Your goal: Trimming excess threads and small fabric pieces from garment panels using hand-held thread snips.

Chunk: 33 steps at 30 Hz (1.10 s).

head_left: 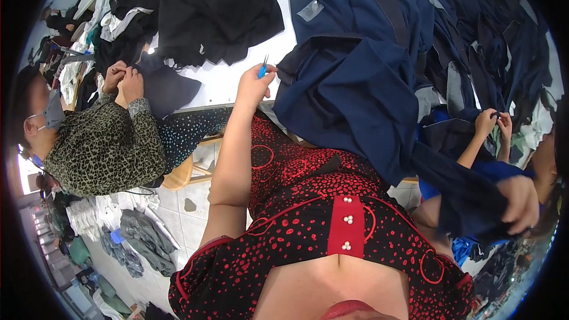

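Observation:
My left hand (253,88) is closed around small blue-handled thread snips (262,72), their thin points upward, by the white table edge. A navy garment (355,95) spreads from the table down over my lap. Out to the far right, one part of it, a long navy piece (459,192), stretches to my right hand (519,204). That hand is smeared by motion, with its fingers bent over the end of the cloth. The snips' tips are near the garment's left edge, apart from it.
Black garments (216,15) lie on the white table (237,77) at left; more dark blue clothing (504,29) is piled at right. Co-workers sit close on both sides, one in a leopard-print top (106,148), another in blue (486,172). Clothes (145,240) lie on the tiled floor.

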Available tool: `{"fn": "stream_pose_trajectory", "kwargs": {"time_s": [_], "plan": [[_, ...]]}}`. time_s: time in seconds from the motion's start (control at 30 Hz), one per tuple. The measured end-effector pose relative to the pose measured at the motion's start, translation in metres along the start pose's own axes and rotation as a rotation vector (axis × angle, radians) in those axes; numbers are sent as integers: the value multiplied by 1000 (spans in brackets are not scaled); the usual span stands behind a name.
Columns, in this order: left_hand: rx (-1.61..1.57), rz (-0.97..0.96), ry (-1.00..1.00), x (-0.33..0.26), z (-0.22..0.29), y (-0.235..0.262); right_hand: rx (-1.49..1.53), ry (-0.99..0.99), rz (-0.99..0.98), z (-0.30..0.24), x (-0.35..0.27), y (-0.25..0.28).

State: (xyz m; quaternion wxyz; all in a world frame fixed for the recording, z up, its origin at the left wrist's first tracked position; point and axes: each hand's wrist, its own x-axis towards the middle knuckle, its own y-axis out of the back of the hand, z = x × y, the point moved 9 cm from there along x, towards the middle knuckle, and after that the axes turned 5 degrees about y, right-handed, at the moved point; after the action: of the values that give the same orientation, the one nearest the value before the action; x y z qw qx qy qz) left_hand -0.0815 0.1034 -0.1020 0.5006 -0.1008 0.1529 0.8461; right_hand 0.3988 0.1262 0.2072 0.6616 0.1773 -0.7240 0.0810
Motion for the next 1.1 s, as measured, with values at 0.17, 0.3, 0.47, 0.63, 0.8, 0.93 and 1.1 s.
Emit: {"fn": "stream_pose_trajectory", "kwargs": {"time_s": [0.17, 0.3, 0.47, 0.63, 0.8, 0.93, 1.1], "plan": [[35, 90, 218, 29, -90, 13, -479, 355, 365, -73, -26, -3], [-97, 71, 245, 40, -103, -6, -953, -1085, 1019, 19, -147, 91], [26, -161, 279, 37, -112, -55, -1456, -2249, 537, 138, -316, 117], [-456, -278, 272, 9, -80, -54, -1209, -2235, 230, 177, -348, 65], [-897, -61, 41, -24, -19, 45, -1215, -2128, 283, 159, -313, 67], [-1055, -4, -119, -58, 31, 97, -1133, -1816, 706, 114, -323, 75], [-1108, 70, -274, -89, 73, 120, -1241, -1693, 914, 78, -293, 89]]}}
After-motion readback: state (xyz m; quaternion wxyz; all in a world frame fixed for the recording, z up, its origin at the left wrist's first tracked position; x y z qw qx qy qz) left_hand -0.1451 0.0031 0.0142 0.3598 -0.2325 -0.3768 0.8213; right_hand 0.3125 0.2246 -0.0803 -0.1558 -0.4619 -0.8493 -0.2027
